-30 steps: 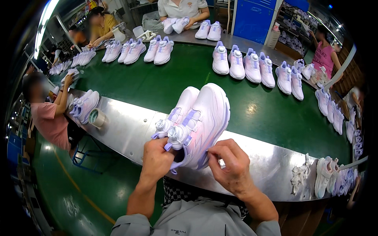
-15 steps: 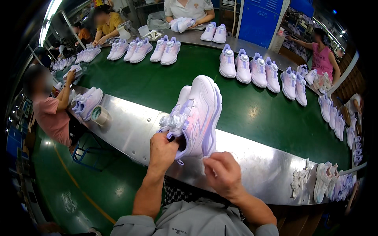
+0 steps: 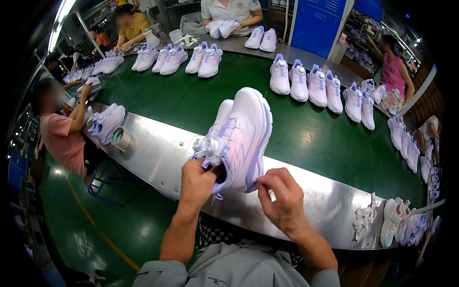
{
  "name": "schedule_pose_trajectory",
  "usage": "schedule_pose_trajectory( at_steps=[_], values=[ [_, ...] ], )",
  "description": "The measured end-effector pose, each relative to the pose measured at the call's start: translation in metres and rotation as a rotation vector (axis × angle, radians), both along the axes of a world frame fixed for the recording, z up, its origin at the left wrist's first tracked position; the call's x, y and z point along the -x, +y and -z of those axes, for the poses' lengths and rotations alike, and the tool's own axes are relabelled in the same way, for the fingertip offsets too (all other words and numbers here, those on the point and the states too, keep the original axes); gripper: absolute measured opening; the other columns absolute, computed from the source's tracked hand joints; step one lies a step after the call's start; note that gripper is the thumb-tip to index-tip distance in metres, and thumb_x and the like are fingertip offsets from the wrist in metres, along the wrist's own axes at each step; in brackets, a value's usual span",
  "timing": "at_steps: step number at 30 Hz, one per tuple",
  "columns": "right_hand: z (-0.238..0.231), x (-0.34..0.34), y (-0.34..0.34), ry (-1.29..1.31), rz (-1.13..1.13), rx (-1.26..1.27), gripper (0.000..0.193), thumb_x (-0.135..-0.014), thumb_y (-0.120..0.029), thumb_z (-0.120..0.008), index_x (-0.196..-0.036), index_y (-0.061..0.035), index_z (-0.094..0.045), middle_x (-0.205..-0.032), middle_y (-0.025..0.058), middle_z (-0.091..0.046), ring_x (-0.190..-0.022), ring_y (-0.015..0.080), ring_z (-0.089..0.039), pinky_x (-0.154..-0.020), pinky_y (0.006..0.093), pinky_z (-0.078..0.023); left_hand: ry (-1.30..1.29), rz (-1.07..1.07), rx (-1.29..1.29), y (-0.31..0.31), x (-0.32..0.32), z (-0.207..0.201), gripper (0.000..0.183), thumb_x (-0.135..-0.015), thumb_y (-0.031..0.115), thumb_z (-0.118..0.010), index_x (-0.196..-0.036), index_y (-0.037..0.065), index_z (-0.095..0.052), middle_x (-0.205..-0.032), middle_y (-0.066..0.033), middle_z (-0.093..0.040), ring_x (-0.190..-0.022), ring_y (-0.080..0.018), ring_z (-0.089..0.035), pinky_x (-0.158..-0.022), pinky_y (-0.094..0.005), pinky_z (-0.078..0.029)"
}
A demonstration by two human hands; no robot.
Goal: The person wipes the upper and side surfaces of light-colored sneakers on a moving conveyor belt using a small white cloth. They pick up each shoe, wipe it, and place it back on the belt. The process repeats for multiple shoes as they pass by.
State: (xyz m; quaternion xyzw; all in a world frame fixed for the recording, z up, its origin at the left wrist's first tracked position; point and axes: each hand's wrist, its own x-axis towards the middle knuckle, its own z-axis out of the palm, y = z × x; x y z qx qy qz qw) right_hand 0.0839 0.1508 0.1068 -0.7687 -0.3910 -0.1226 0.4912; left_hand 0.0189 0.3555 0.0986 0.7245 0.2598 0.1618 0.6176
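A pair of white and lilac sneakers with dial fasteners is raised over the metal bench edge, toes pointing away from me. My left hand (image 3: 197, 182) grips them at the heel openings, its fingers partly hidden inside the collar. The nearer sneaker (image 3: 249, 122) turns its side and sole edge to the right; the other sneaker (image 3: 222, 117) is mostly behind it. Beside the heel end of that sole, my right hand (image 3: 283, 198) is closed in a pinch. A bit of something white shows between its fingers, too small to name.
A green conveyor belt (image 3: 306, 138) runs past the metal bench (image 3: 158, 143), with several sneaker pairs (image 3: 315, 87) along its far side. A tape roll (image 3: 122, 138) stands at left; white scraps (image 3: 365, 217) and pale sneakers (image 3: 393, 221) lie at right. Co-workers sit around the belt.
My right hand has shifted slightly right and up, its fingertips now by the sole's heel end. The held sneakers have risen a little. My left hand keeps its grip.
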Motion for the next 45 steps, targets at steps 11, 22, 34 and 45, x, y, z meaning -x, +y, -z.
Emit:
schedule_pose_trajectory(
  at_steps=[11, 22, 34, 45],
  values=[
    [0.008, 0.006, 0.017, -0.210, -0.006, -0.008, 0.026, -0.072, 0.006, -0.075, -0.096, -0.0003, -0.068, -0.095, 0.0128, -0.063, -0.078, 0.0298, -0.063, -0.068, 0.0405, -0.052, 0.030, -0.013, -0.119, 0.009, -0.001, 0.009, 0.018, -0.088, 0.008, -0.068, -0.096, -0.006, -0.075, -0.075, -0.0126, -0.073, -0.073, -0.0150, -0.065, -0.070, -0.0368, -0.052],
    [-0.041, -0.042, 0.017, -0.032, 0.054, -0.106, 0.015, -0.083, 0.009, -0.073, -0.093, -0.0006, -0.068, -0.093, 0.0104, -0.064, -0.073, 0.0203, -0.068, -0.064, 0.0307, -0.057, 0.006, 0.153, -0.147, 0.017, 0.026, -0.018, 0.018, -0.088, 0.005, -0.070, -0.102, -0.003, -0.077, -0.089, -0.0157, -0.077, -0.084, -0.0244, -0.074, -0.078, -0.0371, -0.056],
    [-0.082, -0.059, 0.005, 0.358, -0.136, -0.230, 0.009, -0.086, 0.007, -0.070, -0.093, 0.0023, -0.071, -0.094, 0.0082, -0.066, -0.084, 0.0144, -0.065, -0.072, 0.0272, -0.054, -0.082, 0.370, -1.593, 0.084, 0.075, -0.106, 0.012, -0.072, 0.012, -0.072, -0.082, 0.006, -0.073, -0.091, -0.0043, -0.071, -0.104, -0.0227, -0.068, -0.107, -0.0584, -0.041],
    [-0.089, -0.016, 0.030, 0.380, -0.458, 0.063, 0.013, -0.086, 0.005, -0.074, -0.097, -0.0018, -0.071, -0.092, 0.0091, -0.067, -0.081, 0.0180, -0.069, -0.072, 0.0300, -0.056, -0.534, 0.765, -1.956, 0.087, 0.083, -0.093, 0.006, -0.085, 0.020, -0.070, -0.079, 0.020, -0.073, -0.087, 0.0100, -0.064, -0.098, -0.0036, -0.060, -0.110, -0.0507, -0.046]
  ],
)
